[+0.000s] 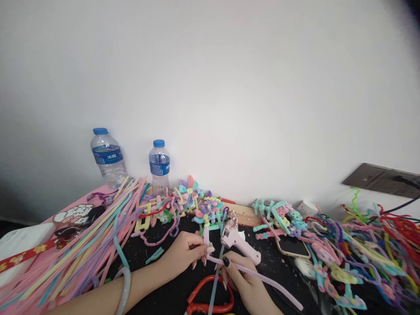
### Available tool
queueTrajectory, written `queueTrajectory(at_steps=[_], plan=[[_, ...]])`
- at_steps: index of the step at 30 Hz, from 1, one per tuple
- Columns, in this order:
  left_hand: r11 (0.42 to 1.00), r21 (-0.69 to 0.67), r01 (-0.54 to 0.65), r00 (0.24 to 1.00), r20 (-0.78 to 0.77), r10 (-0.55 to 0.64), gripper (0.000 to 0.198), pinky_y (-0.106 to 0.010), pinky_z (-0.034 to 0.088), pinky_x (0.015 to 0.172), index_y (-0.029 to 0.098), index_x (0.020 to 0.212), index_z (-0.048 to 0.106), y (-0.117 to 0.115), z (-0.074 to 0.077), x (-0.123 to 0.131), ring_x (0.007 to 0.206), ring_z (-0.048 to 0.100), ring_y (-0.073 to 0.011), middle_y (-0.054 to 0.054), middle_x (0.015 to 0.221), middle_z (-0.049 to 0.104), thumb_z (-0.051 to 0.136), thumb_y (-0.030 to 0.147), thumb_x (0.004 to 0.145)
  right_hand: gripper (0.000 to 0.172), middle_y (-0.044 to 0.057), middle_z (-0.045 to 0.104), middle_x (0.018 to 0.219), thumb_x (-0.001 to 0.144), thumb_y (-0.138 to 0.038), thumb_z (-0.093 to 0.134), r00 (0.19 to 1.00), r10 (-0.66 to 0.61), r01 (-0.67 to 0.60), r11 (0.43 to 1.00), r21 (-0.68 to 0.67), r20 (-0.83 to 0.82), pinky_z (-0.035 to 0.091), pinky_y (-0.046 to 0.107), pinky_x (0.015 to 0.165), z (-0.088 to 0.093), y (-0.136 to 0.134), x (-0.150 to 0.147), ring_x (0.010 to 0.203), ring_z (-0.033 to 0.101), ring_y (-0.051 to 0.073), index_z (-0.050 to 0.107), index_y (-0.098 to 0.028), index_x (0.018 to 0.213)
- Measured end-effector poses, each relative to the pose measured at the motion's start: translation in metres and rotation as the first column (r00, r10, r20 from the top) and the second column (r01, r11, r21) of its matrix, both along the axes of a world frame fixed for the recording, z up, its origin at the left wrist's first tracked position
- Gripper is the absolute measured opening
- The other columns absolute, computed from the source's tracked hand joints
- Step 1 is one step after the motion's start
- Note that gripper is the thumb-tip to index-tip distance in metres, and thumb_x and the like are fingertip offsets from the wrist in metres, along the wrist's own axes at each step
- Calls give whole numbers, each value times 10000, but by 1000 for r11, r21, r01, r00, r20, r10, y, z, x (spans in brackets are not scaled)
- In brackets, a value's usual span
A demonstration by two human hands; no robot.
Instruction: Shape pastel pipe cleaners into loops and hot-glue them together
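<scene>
A lilac pipe cleaner [278, 286] is bent at a corner, one short part standing up and a long tail running to the lower right. My left hand [188, 251] pinches it near the bend with thumb and fingertips. Just right of the bend, my right hand [241, 280] has its fingers closed on the same pipe cleaner. Behind my right hand lies a pale pink glue gun [234, 238], its nozzle crusted with glue. From its rear a translucent glue stick [215, 286] passes down over the red scissor handles [193, 302]. The scissor blades are not visible.
Long loose pipe cleaners [98, 227] cover the left side. Two water bottles [159, 168] stand by the wall. Pipe cleaner flowers [189, 190] lie at the back. A phone [293, 246] and tangled pipe cleaners [354, 258] fill the right, below a wall socket [377, 179].
</scene>
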State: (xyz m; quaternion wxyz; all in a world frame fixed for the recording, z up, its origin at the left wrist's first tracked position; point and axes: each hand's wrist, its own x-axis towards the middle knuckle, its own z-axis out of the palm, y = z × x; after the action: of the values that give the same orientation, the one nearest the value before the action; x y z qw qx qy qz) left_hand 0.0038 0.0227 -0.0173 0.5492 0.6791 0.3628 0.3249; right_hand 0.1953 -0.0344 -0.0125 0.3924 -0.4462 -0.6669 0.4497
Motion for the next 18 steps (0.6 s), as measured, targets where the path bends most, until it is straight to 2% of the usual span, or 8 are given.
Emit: queueTrajectory(at_steps=[4,7,12,16,18], plan=[[995,-71,68,997,31,-66,330,-166,353,393,83,704,694,1,-3,1,402,446,-67,-37,603,644,590,379,802,460,-46,446,499,889,-544,431,986,-86,70,991,-114,-140,192,208,389,-4,4,1,400,305,68,504,-169,633],[993,-90,77,997,36,-74,277,-165,359,396,88,741,698,0,-2,2,402,448,-65,-46,643,666,605,344,796,438,-41,476,513,886,-541,442,983,-73,50,990,-134,-171,182,204,383,-8,6,2,389,306,61,543,-158,699],[997,-66,37,998,49,-34,294,-161,352,392,87,693,662,0,0,2,404,447,-64,-35,616,647,564,333,822,400,-32,487,538,913,-487,437,992,36,-48,993,-106,-120,239,212,423,-7,4,2,439,344,80,597,-151,766],[997,-75,5,998,64,0,286,-166,357,389,93,679,622,0,0,2,401,445,-67,-22,600,626,547,326,826,405,-11,502,594,938,-438,409,993,113,-114,992,-49,-21,352,231,550,2,0,0,567,464,122,616,-150,741],[996,-86,-7,997,72,14,270,-171,363,388,98,690,609,0,-1,2,404,451,-72,-16,596,619,547,325,823,420,-9,494,603,941,-431,399,993,109,-108,994,-31,42,368,239,591,7,-2,-1,603,482,135,607,-149,710]])
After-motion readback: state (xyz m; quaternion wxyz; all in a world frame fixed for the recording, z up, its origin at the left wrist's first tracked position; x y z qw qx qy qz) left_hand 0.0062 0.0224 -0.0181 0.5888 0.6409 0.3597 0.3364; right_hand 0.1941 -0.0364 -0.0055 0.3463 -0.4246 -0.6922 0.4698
